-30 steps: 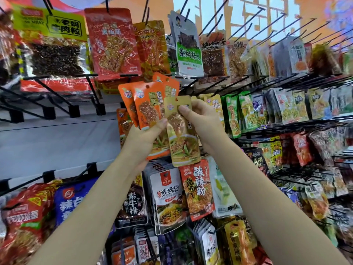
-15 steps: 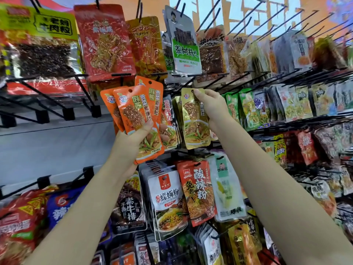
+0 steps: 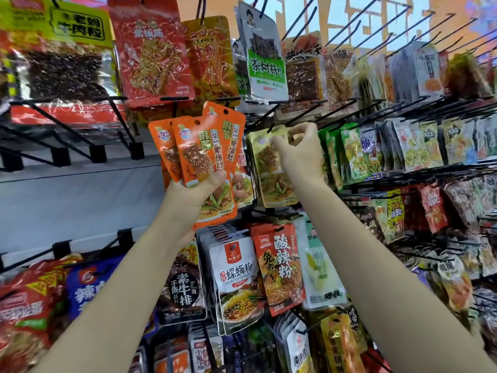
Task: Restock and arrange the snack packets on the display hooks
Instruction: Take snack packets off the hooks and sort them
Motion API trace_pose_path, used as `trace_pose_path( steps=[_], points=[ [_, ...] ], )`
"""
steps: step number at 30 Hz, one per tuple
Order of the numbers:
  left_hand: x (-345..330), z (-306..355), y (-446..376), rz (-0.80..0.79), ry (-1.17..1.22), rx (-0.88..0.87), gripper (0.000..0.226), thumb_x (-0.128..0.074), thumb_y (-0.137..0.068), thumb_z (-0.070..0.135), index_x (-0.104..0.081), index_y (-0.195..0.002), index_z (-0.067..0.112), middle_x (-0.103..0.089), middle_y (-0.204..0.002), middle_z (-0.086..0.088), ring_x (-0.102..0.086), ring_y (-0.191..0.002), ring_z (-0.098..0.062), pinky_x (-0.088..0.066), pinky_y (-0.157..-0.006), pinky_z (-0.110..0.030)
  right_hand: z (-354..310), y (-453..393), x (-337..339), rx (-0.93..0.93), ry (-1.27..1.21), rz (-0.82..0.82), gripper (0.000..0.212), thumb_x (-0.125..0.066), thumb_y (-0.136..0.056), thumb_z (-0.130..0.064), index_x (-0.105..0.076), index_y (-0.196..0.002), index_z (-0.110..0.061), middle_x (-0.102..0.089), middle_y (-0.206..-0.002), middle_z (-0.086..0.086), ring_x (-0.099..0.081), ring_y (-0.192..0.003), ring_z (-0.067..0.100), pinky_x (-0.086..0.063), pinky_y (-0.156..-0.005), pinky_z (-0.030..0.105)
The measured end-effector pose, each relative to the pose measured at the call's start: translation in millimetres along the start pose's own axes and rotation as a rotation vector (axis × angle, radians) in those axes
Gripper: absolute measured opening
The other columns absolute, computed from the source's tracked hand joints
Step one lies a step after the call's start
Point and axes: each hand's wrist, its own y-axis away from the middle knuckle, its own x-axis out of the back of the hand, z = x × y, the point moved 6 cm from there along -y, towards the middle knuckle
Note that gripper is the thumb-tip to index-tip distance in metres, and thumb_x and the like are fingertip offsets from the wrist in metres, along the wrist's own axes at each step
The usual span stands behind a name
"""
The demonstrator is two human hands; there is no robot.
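A: We open on the gold packet [image 3: 269, 168], hanging on its display hook [image 3: 269, 129] at mid-rack, hole threaded over the black wire. Our right hand [image 3: 301, 154] is up at its top edge, fingers [image 3: 279, 144] curled and pinching the header close to the hook.

B: So that one looks seated, or very nearly. And our left hand [image 3: 193, 193]?

A: It grips a fan of orange packets [image 3: 204, 157], three that we can count, thumb pressed across their fronts. They sit just left of the gold one, held off the rack, none of them on a hook.

B: Then we judge the job part done. One gold packet up, the orange bundle left to hang.

A: Agreed. Further out, the red noodle pouch [image 3: 279, 267] and the white pouch [image 3: 238, 281] hang below, green packets [image 3: 355, 154] to the right, and bare hooks [image 3: 349, 30] jut out at the top right.

B: Whether those bare ones need filling, we cannot tell.
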Motion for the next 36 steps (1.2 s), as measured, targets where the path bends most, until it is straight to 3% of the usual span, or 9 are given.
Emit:
trace_pose_path(
  steps=[5,9,15,21,24,27,30,33,36],
  points=[
    [0.2,5.1,0.7,0.004,0.003,0.002,0.046,-0.091,-0.070,0.026,-0.076,-0.111,0.013,-0.076,-0.109,-0.018,-0.075,-0.095,-0.039,-0.059,-0.084,-0.054,-27.5,40.2,-10.0,0.166,-0.029,-0.098,0.040,-0.059,-0.097,-0.047,-0.055,-0.077,-0.014,-0.051,-0.072,-0.006,-0.045,-0.065,-0.002,-0.036,-0.060,0.015],
    [-2.1,15.5,7.5,0.007,0.013,-0.028,0.034,-0.087,-0.060,0.020,-0.081,-0.093,0.019,-0.079,-0.099,-0.008,-0.076,-0.090,-0.028,-0.060,-0.084,-0.047,-47.7,66.9,-32.9,0.197,-0.089,-0.363,0.037,-0.077,-0.085,-0.040,-0.052,-0.085,-0.013,-0.046,-0.067,-0.009,-0.041,-0.053,-0.003,-0.036,-0.053,0.012],
    [0.0,29.6,18.3,0.030,0.100,0.012,0.021,-0.071,-0.087,0.015,-0.071,-0.108,0.014,-0.079,-0.097,-0.006,-0.076,-0.087,-0.023,-0.061,-0.077,-0.039,-54.9,76.4,-42.0,0.146,-0.062,-0.395,0.043,-0.083,-0.081,-0.037,-0.060,-0.094,-0.004,-0.066,-0.085,0.010,-0.062,-0.073,0.021,-0.053,-0.068,0.036],
    [13.2,24.9,31.6,0.134,0.063,0.114,0.055,-0.078,-0.073,0.060,-0.072,-0.119,0.029,-0.074,-0.122,-0.001,-0.067,-0.118,-0.029,-0.049,-0.104,-0.056,-42.6,78.7,-26.8,0.049,-0.076,-0.394,0.023,-0.080,-0.085,-0.020,-0.062,-0.098,-0.016,-0.074,-0.098,0.013,-0.073,-0.090,0.029,-0.059,-0.084,0.046],
    [30.2,24.2,39.0,0.217,0.092,0.110,0.070,-0.081,-0.064,0.056,-0.068,-0.123,0.022,-0.071,-0.126,-0.006,-0.067,-0.114,-0.033,-0.048,-0.103,-0.062,-42.8,79.4,-19.6,0.047,-0.086,-0.360,0.022,-0.077,-0.088,-0.015,-0.058,-0.095,-0.023,-0.075,-0.098,0.006,-0.074,-0.089,0.021,-0.059,-0.086,0.048],
    [53.6,25.3,45.8,0.269,0.111,0.103,0.122,-0.095,-0.042,0.060,-0.051,-0.142,0.006,-0.063,-0.135,-0.016,-0.067,-0.114,-0.039,-0.045,-0.103,-0.068,-51.7,83.3,-25.7,0.075,-0.104,-0.372,0.021,-0.073,-0.092,-0.015,-0.057,-0.100,-0.025,-0.074,-0.103,0.008,-0.073,-0.094,0.025,-0.059,-0.088,0.048],
    [67.4,37.8,58.8,0.312,0.111,0.090,0.087,-0.087,-0.058,0.037,-0.058,-0.130,-0.001,-0.072,-0.113,-0.013,-0.069,-0.107,-0.035,-0.051,-0.101,-0.060,-54.3,84.6,-46.4,0.014,-0.148,-0.409,0.014,-0.067,-0.095,-0.020,-0.058,-0.104,-0.025,-0.071,-0.104,0.006,-0.070,-0.099,0.029,-0.056,-0.091,0.054],
    [87.3,44.1,62.8,0.381,0.056,0.056,0.036,-0.080,-0.072,0.015,-0.067,-0.100,-0.003,-0.073,-0.078,-0.007,-0.073,-0.072,-0.023,-0.059,-0.081,-0.048,-56.4,81.7,-71.0,-0.021,-0.121,-0.401,0.006,-0.061,-0.098,-0.034,-0.063,-0.095,-0.030,-0.071,-0.095,-0.004,-0.071,-0.094,0.023,-0.057,-0.091,0.050],
    [105.8,45.5,62.4,0.406,0.057,0.049,0.010,-0.066,-0.092,0.003,-0.066,-0.082,0.004,-0.071,-0.064,-0.003,-0.070,-0.058,-0.019,-0.061,-0.070,-0.041,-62.0,80.0,-93.7,-0.043,-0.150,-0.416,0.024,-0.058,-0.100,-0.038,-0.061,-0.083,-0.021,-0.060,-0.079,0.003,-0.059,-0.077,0.020,-0.053,-0.070,0.036]
  ],
)
